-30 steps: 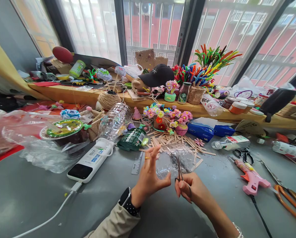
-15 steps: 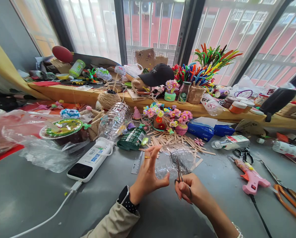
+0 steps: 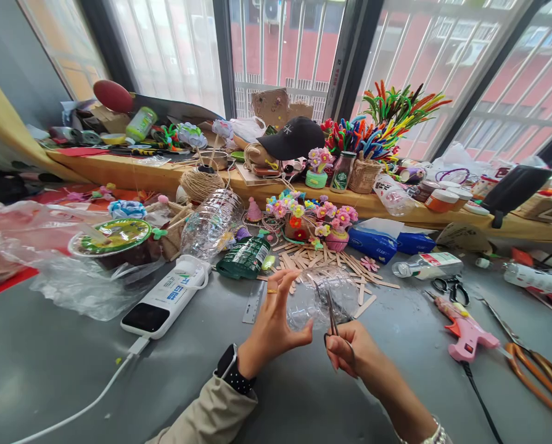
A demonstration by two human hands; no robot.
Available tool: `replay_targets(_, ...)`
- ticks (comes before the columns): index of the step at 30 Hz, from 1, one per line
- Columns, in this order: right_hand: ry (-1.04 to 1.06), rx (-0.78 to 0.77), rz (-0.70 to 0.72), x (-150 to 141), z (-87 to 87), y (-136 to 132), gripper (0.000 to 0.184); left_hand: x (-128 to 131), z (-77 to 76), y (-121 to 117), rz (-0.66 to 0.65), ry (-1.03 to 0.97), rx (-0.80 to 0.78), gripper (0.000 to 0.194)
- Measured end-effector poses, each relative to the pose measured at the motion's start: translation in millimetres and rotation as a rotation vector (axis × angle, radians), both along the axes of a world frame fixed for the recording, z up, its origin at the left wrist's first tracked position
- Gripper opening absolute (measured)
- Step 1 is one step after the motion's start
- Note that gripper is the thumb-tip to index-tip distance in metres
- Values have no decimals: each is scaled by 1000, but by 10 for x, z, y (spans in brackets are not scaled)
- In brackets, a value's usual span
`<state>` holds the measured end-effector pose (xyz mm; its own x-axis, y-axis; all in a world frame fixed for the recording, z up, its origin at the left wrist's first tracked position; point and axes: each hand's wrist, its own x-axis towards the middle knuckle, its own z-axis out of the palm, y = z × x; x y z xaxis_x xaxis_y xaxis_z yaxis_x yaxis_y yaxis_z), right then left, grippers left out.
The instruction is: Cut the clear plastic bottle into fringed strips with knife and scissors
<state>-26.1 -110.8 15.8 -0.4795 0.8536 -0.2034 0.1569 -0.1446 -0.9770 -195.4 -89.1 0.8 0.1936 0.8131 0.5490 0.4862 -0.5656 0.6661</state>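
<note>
A clear plastic bottle piece (image 3: 303,297) lies on its side above the grey table, its far edges hard to make out. My left hand (image 3: 274,324) grips its left end, thumb and fingers spread around the curved wall. In my right hand (image 3: 352,353) is a small pair of scissors (image 3: 333,320), fingers through the handles. The scissor blades point up and away, at the right part of the bottle piece; whether they bite into the plastic I cannot tell.
Wooden craft sticks (image 3: 335,262) lie behind the bottle piece, and a ruler (image 3: 253,302) at its left. To the right are a pink glue gun (image 3: 472,336) and large orange-handled scissors (image 3: 535,367). A white power bank (image 3: 167,299) with a cable sits at the left.
The whole view has shifted slightly. Both hands keep their grips, and the scissors and bottle piece stay almost in the same place relative to each other.
</note>
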Motion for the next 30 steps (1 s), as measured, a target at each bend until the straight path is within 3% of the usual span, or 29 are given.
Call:
replay_targets(15, 7, -2, -32, -99, -151, 54, 64, -35, -94, 33, -13, 18, 19, 80)
replay_targets(25, 46, -18, 30, -83, -74, 20, 61, -39, -154, 55, -27, 36, 109, 79)
replay_targets(30, 79, -38, -42, -123, -152, 11, 60, -34, -161, 59, -21, 27, 105, 80)
